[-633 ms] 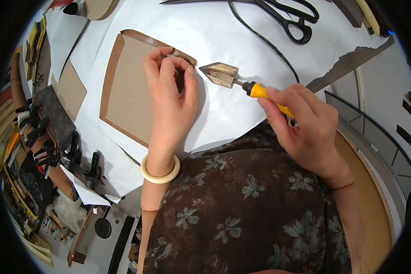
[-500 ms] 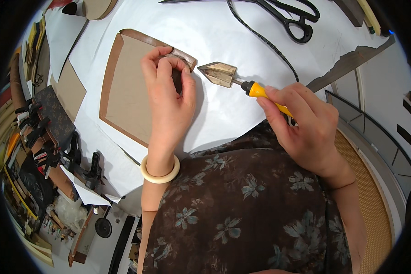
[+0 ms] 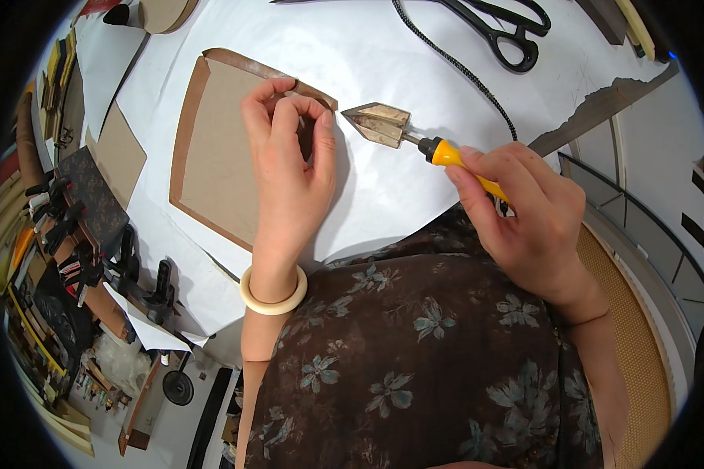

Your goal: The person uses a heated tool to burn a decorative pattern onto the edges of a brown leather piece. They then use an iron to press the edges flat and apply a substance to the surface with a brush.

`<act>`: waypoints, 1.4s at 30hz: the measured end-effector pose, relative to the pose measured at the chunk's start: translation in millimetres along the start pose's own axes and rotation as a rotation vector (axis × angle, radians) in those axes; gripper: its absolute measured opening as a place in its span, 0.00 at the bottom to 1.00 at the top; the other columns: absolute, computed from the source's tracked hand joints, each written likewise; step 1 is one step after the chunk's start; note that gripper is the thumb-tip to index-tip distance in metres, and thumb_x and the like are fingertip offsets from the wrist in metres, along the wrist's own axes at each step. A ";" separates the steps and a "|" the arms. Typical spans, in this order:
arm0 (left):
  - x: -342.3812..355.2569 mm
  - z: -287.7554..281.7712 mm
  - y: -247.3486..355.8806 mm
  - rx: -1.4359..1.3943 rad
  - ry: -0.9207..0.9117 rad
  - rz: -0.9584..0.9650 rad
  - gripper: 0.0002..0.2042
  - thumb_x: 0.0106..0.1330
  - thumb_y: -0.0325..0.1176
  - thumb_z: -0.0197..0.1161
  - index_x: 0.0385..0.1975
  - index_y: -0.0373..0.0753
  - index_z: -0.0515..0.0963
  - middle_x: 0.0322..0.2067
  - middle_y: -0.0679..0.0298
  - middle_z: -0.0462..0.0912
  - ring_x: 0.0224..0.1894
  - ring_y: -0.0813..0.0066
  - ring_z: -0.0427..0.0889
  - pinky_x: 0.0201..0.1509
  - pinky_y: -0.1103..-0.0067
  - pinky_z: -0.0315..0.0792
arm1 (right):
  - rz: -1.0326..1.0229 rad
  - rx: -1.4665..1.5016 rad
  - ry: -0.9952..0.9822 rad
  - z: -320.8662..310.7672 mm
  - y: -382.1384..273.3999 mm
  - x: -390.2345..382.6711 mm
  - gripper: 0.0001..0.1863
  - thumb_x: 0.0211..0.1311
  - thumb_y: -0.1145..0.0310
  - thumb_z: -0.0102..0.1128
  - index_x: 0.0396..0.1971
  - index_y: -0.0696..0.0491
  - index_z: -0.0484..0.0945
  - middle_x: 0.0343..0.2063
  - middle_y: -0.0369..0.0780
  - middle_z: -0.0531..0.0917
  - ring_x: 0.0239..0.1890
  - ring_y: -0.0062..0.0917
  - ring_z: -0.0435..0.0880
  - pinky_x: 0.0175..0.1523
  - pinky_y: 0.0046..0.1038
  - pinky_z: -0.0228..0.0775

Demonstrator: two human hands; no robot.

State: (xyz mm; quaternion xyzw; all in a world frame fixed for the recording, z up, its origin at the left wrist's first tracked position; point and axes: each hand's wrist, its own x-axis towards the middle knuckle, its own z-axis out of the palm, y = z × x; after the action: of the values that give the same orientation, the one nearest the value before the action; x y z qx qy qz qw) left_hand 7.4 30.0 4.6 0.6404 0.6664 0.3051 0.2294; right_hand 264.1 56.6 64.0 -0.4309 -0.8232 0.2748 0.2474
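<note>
I look down on a white-covered worktop (image 3: 414, 205), both bare hands over it. The right hand (image 3: 530, 209), near the worktop's right edge, has its grip closed around the yellow handle of a hand tool (image 3: 430, 148). The tool's arrow-shaped metal head points toward the left edge, its tip just beside the far right corner of a beige panel (image 3: 219, 133) with brown borders. I cannot tell whether the head rests on the surface. The left hand (image 3: 293, 168) is over that same corner, fingers bent, thumb close to the forefinger; I cannot tell whether this grip pinches the border or only presses it. A cream bangle (image 3: 274, 309) circles the left wrist. At the far edge are black-handled scissors (image 3: 472, 19), partly in view, and a dark braided cord (image 3: 448, 59) runs from there to behind the right hand. A ragged dark strip (image 3: 598, 113) lies at the right edge. Toward the left edge I see black clamps (image 3: 161, 291) and a dark patterned piece (image 3: 102, 199).
</note>
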 end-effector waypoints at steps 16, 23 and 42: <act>-0.5 1.6 5.2 -0.023 0.025 -0.078 0.03 0.75 0.23 0.64 0.42 0.33 0.77 0.59 0.55 0.70 0.41 0.77 0.77 0.44 0.80 0.75 | -0.025 0.000 -0.021 3.2 -3.6 3.0 0.15 0.58 0.81 0.79 0.43 0.59 0.83 0.30 0.43 0.87 0.28 0.32 0.88 0.30 0.27 0.78; -0.1 1.9 4.4 -0.071 0.031 -0.087 0.05 0.69 0.18 0.62 0.41 0.30 0.75 0.59 0.50 0.69 0.39 0.73 0.78 0.40 0.78 0.76 | 0.000 -0.044 -0.060 4.4 -11.0 3.1 0.15 0.58 0.82 0.79 0.43 0.58 0.84 0.30 0.42 0.85 0.27 0.31 0.87 0.28 0.28 0.76; 1.7 -8.9 1.9 -0.101 -0.033 -0.060 0.03 0.78 0.23 0.62 0.44 0.30 0.78 0.59 0.51 0.70 0.44 0.68 0.82 0.47 0.76 0.81 | -0.014 -0.029 0.033 7.0 -2.6 -5.2 0.13 0.61 0.75 0.77 0.44 0.54 0.84 0.30 0.38 0.83 0.24 0.30 0.83 0.26 0.30 0.72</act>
State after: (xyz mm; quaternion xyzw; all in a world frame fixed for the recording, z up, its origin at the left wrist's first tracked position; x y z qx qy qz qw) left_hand 2.5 30.7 12.4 0.6127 0.6652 0.3209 0.2814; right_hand 260.7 49.2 59.8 -0.4331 -0.8260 0.2538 0.2565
